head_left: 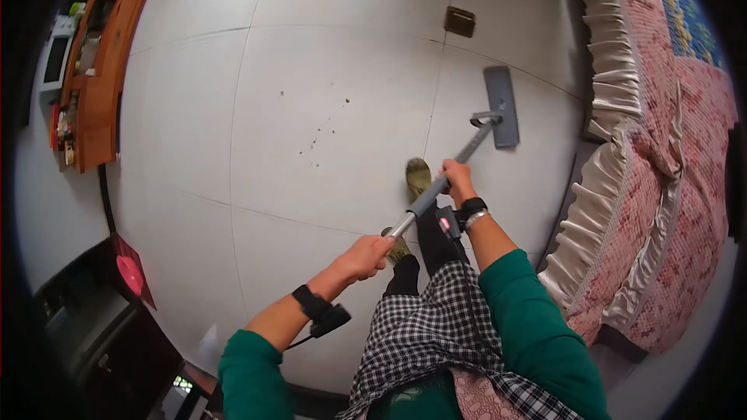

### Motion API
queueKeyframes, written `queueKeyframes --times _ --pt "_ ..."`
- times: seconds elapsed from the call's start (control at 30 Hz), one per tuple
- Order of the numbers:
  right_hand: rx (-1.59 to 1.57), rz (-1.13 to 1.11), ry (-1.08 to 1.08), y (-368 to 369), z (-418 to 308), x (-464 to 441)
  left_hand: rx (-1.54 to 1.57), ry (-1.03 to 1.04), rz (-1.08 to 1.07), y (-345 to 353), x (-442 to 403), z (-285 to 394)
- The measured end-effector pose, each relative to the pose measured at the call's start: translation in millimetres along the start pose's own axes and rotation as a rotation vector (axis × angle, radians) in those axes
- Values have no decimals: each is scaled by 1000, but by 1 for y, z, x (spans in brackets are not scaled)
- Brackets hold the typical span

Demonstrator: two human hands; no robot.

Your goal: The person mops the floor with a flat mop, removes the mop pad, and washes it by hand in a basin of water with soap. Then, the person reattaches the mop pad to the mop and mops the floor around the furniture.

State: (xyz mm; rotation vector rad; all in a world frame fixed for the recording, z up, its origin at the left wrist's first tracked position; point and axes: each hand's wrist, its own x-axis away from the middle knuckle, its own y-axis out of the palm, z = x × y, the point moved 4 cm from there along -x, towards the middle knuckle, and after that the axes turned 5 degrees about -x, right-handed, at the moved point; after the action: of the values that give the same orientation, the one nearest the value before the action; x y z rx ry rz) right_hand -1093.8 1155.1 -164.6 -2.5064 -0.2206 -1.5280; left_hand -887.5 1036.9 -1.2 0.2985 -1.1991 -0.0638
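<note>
A flat mop slants across the floor in front of me, its grey rectangular head lying on the tiles to the right. My left hand is closed around the silver upper part of the mop handle. Farther down, my right hand wraps around the grey section of the same pole. Small dark crumbs lie scattered on the pale floor, left of the mop and apart from it.
A sofa or bed with a pink ruffled cover runs along the right. A dark brown rectangular item lies on the floor ahead. At left stand a wooden cabinet and a dark cabinet. My shoe is beside the handle.
</note>
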Motion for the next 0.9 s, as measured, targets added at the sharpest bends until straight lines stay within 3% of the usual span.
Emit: queueKeyframes --times 0.07,0.1,0.17,0.2,0.23,0.27,0.3,0.4,0.47,0.5,0.57,0.6,0.63,0.7,0.73,0.77,0.8,0.87,0.9 --pt "3 -104 2 46 17 0 197 -32 16 -25 22 -22" --pt "294 -110 -12 72 28 4 211 -22 53 -41 44 -37" --pt "281 -96 -18 137 66 23 237 -74 134 -60 102 -45" --pt "287 -245 62 164 82 44 268 -163 210 -60 132 -49" --pt "409 -241 51 189 135 42 320 -180 274 -56 160 -56" --pt "340 -124 -96 210 158 67 368 -247 322 -52 185 -60" --pt "410 -128 -107 228 156 100 413 -313 370 -48 208 -60" --pt "361 -482 305 271 114 173 428 -395 528 -43 249 -31" --pt "187 -723 425 281 86 186 413 -447 621 -41 256 9" --pt "128 -723 439 276 78 186 394 -436 615 -36 261 27" --pt "2 -698 415 255 54 183 -35 -276 649 -27 268 48" --pt "-66 -670 394 228 36 185 -482 -55 708 -22 269 31" --pt "-101 -628 339 202 25 180 -200 -202 672 -14 268 36" --pt "-131 -518 160 145 -7 155 -603 121 627 -8 248 44" --pt "-129 -453 51 114 -27 143 -486 14 405 -10 225 29" --pt "-4 -277 51 81 -16 109 -312 -98 383 -16 186 42" --pt "-57 -187 -65 53 -65 98 -224 -189 249 -18 148 55" --pt "-198 12 5 1 -91 35 -342 167 175 -20 50 94" --pt "137 104 -202 -36 -103 -17 -290 181 105 -15 5 119"
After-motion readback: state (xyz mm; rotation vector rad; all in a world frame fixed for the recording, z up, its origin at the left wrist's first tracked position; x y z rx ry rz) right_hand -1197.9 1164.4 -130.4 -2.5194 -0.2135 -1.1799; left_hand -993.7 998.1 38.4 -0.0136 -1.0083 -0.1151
